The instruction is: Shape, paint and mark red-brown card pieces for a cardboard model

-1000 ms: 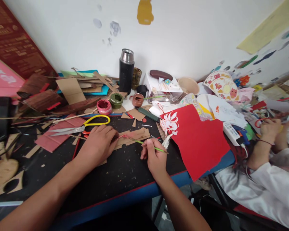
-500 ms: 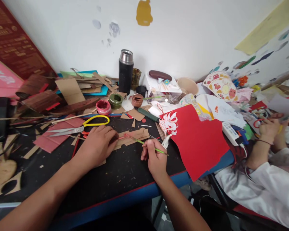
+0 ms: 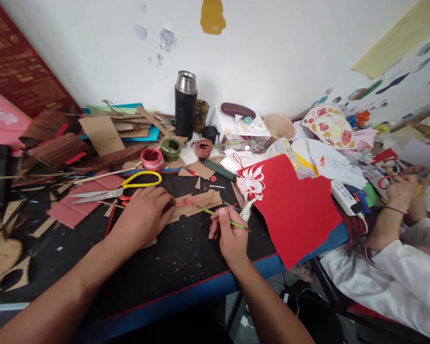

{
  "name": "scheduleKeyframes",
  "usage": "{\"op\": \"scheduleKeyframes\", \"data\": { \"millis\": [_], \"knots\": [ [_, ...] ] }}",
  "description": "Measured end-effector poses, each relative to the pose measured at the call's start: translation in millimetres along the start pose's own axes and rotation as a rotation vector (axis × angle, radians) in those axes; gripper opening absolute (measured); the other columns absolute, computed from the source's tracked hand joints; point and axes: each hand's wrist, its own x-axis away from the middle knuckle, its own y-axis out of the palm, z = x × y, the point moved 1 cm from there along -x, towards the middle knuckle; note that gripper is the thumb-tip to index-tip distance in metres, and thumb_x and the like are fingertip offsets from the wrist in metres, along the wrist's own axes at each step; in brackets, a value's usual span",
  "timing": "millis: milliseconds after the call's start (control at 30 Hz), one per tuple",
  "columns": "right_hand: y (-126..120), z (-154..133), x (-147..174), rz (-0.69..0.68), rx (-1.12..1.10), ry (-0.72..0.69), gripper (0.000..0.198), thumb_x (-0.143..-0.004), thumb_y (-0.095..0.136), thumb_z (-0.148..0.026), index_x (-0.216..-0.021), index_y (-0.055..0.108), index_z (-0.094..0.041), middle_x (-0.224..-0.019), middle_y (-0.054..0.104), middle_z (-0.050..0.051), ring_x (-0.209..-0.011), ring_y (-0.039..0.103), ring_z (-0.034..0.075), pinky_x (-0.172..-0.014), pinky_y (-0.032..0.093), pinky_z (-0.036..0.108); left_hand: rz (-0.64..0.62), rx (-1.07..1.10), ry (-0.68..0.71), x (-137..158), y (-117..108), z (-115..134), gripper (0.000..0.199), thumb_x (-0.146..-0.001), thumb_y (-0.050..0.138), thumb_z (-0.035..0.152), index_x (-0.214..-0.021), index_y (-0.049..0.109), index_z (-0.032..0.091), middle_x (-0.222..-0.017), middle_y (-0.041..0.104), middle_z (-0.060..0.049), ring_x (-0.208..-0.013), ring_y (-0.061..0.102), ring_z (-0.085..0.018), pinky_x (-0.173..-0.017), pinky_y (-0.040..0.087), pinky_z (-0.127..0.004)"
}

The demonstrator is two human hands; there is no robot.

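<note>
Wall [image 3: 272, 48] bounds the far side of the workstation and carries painted patches. Worktop [image 3: 186, 258], black with a blue near edge, extends below it. A co-worker in a white sleeve [image 3: 404, 272] occupies the right side. Red sheet [image 3: 297, 210] lies right of center and overhangs the near edge. Left hand [image 3: 143, 215] rests on the worktop, left of center, with its fingers bent; whether these grip anything cannot be told. Right hand [image 3: 231, 234] is positioned to its right, thumb and fingers closed around a thin green brush [image 3: 207, 210]. Black flask [image 3: 186, 107] with a metal top stands upright near the wall. Scissors [image 3: 116, 193] with a yellow handle lie just beyond the left hand, blades to the left over a reddish cardboard piece [image 3: 75, 205]. Cardboard strip [image 3: 206, 200] lies flat between the two hands, its left end adjoining the left fingertips. Three open paint jars stand in a row beyond the strip: red jar [image 3: 152, 165] at left, green jar [image 3: 171, 155] at center, brown jar [image 3: 203, 152] at right. The brush points left, its tip above the strip. A narrow red piece [image 3: 182, 204] shows between this tip and the left fingertips.
</note>
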Motion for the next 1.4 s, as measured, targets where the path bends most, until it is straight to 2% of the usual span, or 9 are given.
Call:
{"op": "scheduleKeyframes", "data": {
  "millis": [333,600,867,1067,1400],
  "knots": [
    [-0.2,1.2,2.9,0.018,-0.047,-0.004,0.052,-0.107,0.059,-0.067,-0.083,0.067,-0.021,-0.052,0.06,-0.003,-0.043,0.056,0.013,-0.046,0.043,0.024,0.042,-0.087,-0.055,-2.4,-5.8,1.6,0.018,-0.102,0.056,0.029,-0.098,0.072,0.021,-0.1,0.075,-0.012,-0.1,0.066,-0.037,-0.09,0.051,-0.052],
    [0.3,1.8,3.2,-0.009,-0.007,0.015,0.056,-0.106,0.057,-0.071,-0.082,0.068,-0.021,-0.05,0.059,-0.003,-0.042,0.056,0.014,-0.044,0.043,0.024,0.029,-0.04,-0.039,-0.9,-2.7,0.3,0.021,-0.103,0.055,0.032,-0.097,0.072,0.022,-0.1,0.075,-0.012,-0.101,0.067,-0.037,-0.09,0.052,-0.053],
    [0.2,4.9,3.6,-0.01,0.0,0.011,0.055,-0.107,0.057,-0.069,-0.083,0.068,-0.021,-0.05,0.059,-0.002,-0.042,0.055,0.013,-0.045,0.042,0.023,0.048,0.017,-0.046,-1.5,-3.3,4.1,0.013,-0.1,0.058,0.028,-0.095,0.069,0.023,-0.097,0.074,-0.01,-0.098,0.067,-0.035,-0.088,0.051,-0.05],
    [0.5,5.6,3.8,-0.011,-0.002,0.0,0.055,-0.108,0.057,-0.067,-0.082,0.068,-0.021,-0.049,0.059,-0.002,-0.042,0.056,0.013,-0.045,0.041,0.023,0.033,-0.014,-0.042,-1.4,-3.8,4.0,0.015,-0.101,0.06,0.028,-0.094,0.072,0.022,-0.097,0.075,-0.01,-0.099,0.068,-0.035,-0.091,0.052,-0.051],
    [0.6,6.8,4.1,0.003,0.008,0.01,0.058,-0.106,0.057,-0.072,-0.082,0.069,-0.021,-0.049,0.059,-0.002,-0.042,0.056,0.014,-0.044,0.041,0.022,0.065,0.07,-0.042,-1.1,-9.1,-0.3,0.027,-0.105,0.054,0.035,-0.097,0.077,0.023,-0.1,0.079,-0.01,-0.1,0.069,-0.033,-0.093,0.053,-0.05]
  ]
}}
